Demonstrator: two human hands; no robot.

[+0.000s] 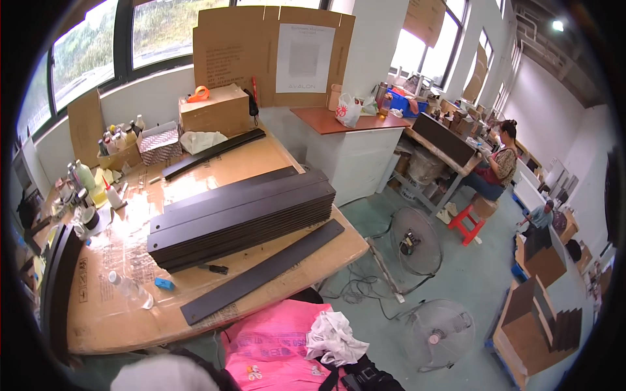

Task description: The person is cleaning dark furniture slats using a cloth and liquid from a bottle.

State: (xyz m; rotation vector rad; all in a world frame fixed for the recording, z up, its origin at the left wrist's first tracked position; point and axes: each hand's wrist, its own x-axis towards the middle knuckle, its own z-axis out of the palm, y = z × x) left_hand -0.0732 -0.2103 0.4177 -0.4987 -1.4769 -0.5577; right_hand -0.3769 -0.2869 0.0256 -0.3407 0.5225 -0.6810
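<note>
At the lower edge sits a blurred, pale grey rounded shape (163, 373); it may be my left hand in a glove, with no fingers made out. A crumpled white cloth (336, 337) lies against the pink woven plastic (274, 332) in front of me. Black straps and dark fabric (365, 376) reach up to this cloth; any right-hand fingers there are hidden. On the table beyond, a single dark flat board (264, 270) lies along the near edge. Behind it rises a neat stack of dark boards (244, 221) with small holes near their ends.
On the cardboard-covered table (104, 313) are a clear bottle (130, 290), a blue block (164, 284) and several bottles at the far left. More dark boards (59, 287) stand at the left edge. Floor fans (414, 241) and cables are at right; a person (501, 163) sits farther off.
</note>
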